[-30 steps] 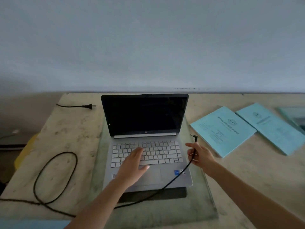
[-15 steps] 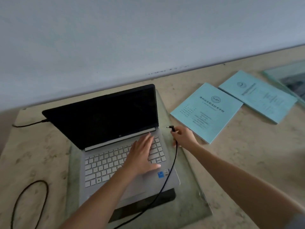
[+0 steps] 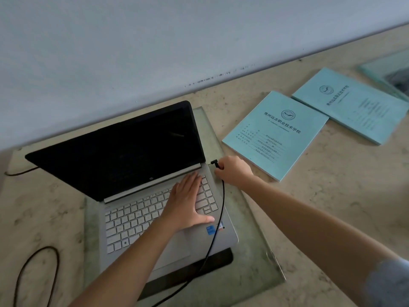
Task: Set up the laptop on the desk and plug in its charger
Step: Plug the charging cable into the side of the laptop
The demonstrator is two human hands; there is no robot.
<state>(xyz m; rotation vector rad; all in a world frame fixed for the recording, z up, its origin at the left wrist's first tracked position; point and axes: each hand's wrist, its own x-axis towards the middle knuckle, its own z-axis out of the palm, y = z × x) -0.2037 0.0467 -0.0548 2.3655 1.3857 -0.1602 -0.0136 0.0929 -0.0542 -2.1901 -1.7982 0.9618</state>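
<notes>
From the head camera I see only part of the charger cable: it runs out of the bottom edge of the picture, and a separate loop of black cable at the lower left is cut off there too, so I cannot tell whether the two join. Another short stretch of cable peeks out behind the screen's left corner and is hidden beyond that. The port on the laptop's right side is not visible from here, and I cannot make out whether the plug is seated or only touching the edge.

The laptop sits open on a glass sheet laid on the pale stone desk. It is silver with a white keyboard, its screen dark, and a dark pad shows under its front edge. Two light blue booklets lie just to its right, one overlapping the other's corner.

My left hand lies flat on the right half of the keyboard, fingers together and pointing toward the hinge, thumb splayed out onto the palm rest. My right hand is curled around the angled black plug, fingertips pinching it right at the laptop's rear right corner; the cable trails from that hand across the palm rest toward me.
</notes>
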